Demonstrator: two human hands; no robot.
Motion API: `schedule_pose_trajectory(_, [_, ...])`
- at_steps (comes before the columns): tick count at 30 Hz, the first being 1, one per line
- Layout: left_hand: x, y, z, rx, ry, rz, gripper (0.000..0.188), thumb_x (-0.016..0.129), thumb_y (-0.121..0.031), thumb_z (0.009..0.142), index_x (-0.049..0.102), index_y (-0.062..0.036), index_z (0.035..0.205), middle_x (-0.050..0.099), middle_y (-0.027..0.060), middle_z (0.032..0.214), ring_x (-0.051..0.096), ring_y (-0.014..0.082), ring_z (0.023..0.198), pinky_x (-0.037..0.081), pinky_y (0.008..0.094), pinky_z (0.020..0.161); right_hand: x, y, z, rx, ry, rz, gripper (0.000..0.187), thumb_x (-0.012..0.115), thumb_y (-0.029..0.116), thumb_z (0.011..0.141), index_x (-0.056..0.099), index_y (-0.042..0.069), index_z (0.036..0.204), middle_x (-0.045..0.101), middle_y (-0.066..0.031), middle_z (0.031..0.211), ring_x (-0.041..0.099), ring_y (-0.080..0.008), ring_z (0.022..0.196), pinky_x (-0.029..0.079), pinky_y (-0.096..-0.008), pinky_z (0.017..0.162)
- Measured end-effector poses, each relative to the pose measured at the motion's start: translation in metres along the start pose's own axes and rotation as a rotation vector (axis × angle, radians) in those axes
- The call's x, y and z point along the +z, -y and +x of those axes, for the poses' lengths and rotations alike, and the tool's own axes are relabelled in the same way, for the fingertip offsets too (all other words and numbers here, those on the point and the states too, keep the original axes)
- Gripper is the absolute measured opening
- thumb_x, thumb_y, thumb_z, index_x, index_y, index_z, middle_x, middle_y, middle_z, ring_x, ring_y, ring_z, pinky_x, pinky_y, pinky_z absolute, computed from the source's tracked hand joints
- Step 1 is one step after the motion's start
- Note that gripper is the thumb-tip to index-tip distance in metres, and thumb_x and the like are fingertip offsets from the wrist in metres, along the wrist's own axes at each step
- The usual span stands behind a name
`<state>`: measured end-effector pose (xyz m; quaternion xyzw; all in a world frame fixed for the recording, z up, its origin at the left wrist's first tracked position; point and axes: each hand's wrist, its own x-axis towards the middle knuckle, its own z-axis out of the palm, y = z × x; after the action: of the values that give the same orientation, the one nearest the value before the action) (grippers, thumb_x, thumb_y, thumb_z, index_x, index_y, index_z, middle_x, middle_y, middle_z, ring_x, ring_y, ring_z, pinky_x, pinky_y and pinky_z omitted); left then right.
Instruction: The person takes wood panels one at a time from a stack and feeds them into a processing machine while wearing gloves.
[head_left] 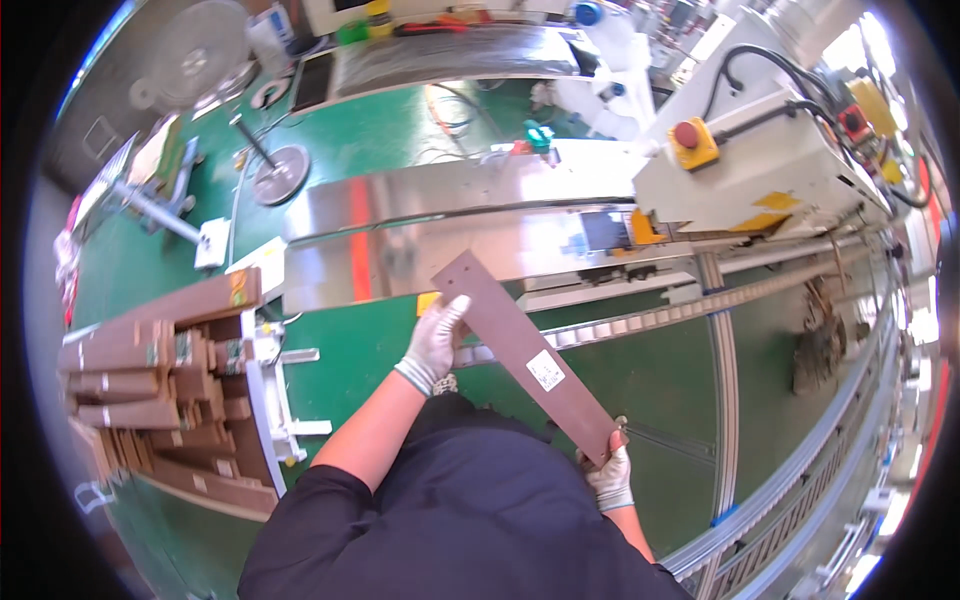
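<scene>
Held in front of my body is a long flat brown board (515, 345) with a white label (545, 370) near its middle and small holes at its upper end. It slants from upper left to lower right. My left hand (435, 338), in a pale glove, grips the board's left edge close to its upper end. The lower right end sits in my gloved right hand (608, 470), thumb on top. Beyond the board's upper end lies a shiny metal worktop (420, 262) with an orange-red stripe (360, 240) across it.
Several brown boards (120, 385) are stacked on a cart at the left. A white machine (750, 170) with a red button (686, 133) stands at the upper right. A roller rail (640, 322) and a metal conveyor frame (790, 440) run along my right.
</scene>
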<state>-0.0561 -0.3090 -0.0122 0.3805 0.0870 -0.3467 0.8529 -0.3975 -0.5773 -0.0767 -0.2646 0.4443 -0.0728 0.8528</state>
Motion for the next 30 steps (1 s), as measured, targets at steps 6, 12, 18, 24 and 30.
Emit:
schedule_pose_trajectory(6, [0.041, 0.064, 0.097, -0.138, 0.2, 0.668, 0.04, 0.063, -0.034, 0.106, 0.063, -0.0002, 0.128, 0.071, 0.0079, 0.12, 0.066, 0.0175, 0.113, 0.051, 0.0336, 0.103, 0.017, -0.038, -0.023, -0.009, -0.218, 0.131, 0.053, 0.077, 0.046, 0.094, 0.063, 0.013, 0.134, 0.072, -0.003, 0.119, 0.07, -0.0253, 0.101, 0.06, -0.043, 0.083])
schedule_pose_trajectory(12, [0.047, 0.101, 0.15, -0.06, 0.123, 0.657, 0.043, 0.051, -0.04, 0.111, 0.069, -0.0003, 0.113, 0.073, 0.0093, 0.108, 0.068, 0.0199, 0.096, 0.054, 0.0381, 0.09, 0.075, -0.014, -0.007, -0.046, -0.236, 0.255, 0.054, 0.076, 0.045, 0.096, 0.059, 0.014, 0.137, 0.069, -0.0077, 0.125, 0.069, -0.0261, 0.106, 0.061, -0.0429, 0.083])
schedule_pose_trajectory(18, [0.105, 0.094, 0.167, -0.316, -0.063, 0.498, 0.046, 0.05, -0.042, 0.111, 0.072, -0.0009, 0.108, 0.075, 0.0084, 0.099, 0.068, 0.0189, 0.084, 0.054, 0.0348, 0.078, 0.097, 0.032, 0.03, -0.056, -0.411, 0.299, 0.048, 0.072, 0.054, 0.097, 0.061, 0.02, 0.129, 0.069, 0.0015, 0.119, 0.067, -0.0194, 0.1, 0.059, -0.0393, 0.074])
schedule_pose_trajectory(24, [0.154, 0.116, 0.19, -0.397, -0.084, 0.456, 0.044, 0.052, -0.046, 0.111, 0.068, -0.006, 0.114, 0.075, 0.0052, 0.104, 0.073, 0.0185, 0.087, 0.058, 0.0315, 0.08, 0.075, 0.077, 0.053, -0.042, -0.504, 0.276, 0.043, 0.069, 0.056, 0.097, 0.059, 0.027, 0.126, 0.067, 0.0077, 0.12, 0.063, -0.0166, 0.1, 0.053, -0.0361, 0.069])
schedule_pose_trajectory(30, [0.173, 0.168, 0.225, -0.335, 0.013, 0.454, 0.044, 0.054, -0.048, 0.11, 0.067, -0.0068, 0.108, 0.074, 0.0037, 0.102, 0.072, 0.0163, 0.086, 0.059, 0.0319, 0.079, 0.054, 0.128, 0.078, -0.106, -0.614, 0.274, 0.039, 0.072, 0.052, 0.095, 0.059, 0.027, 0.122, 0.067, 0.0042, 0.116, 0.063, -0.0187, 0.09, 0.05, -0.035, 0.064])
